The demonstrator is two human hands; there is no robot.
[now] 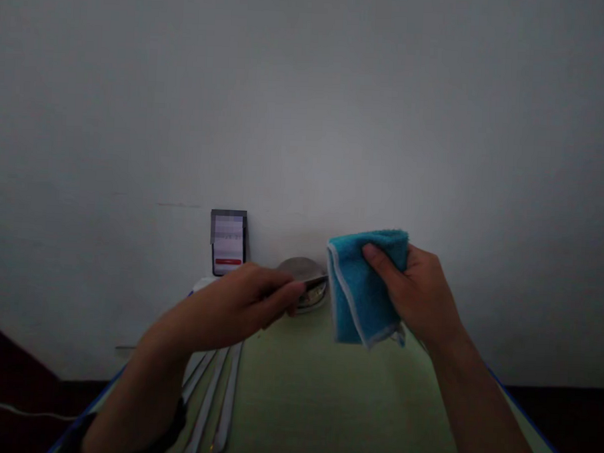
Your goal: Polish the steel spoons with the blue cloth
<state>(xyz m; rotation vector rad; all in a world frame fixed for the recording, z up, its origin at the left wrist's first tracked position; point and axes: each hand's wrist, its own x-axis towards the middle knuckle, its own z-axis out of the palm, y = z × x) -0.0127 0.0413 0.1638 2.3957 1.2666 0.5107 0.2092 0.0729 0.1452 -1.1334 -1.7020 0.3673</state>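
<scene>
My left hand [243,303] covers the handle of the spoon [303,270] I'm gripping, and the spoon's bowl hides much of the metal dish [315,295] behind it. The phone [228,242] screen at the far wall is blurred. Near me, the utensil handles [219,396] run under my left forearm.

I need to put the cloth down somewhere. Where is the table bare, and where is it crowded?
Bare green table lies between the row of utensils and the right forearm, below the blue cloth. Crowded: the far end, where the left hand holds a spoon over metal dishes beside the propped phone.
</scene>
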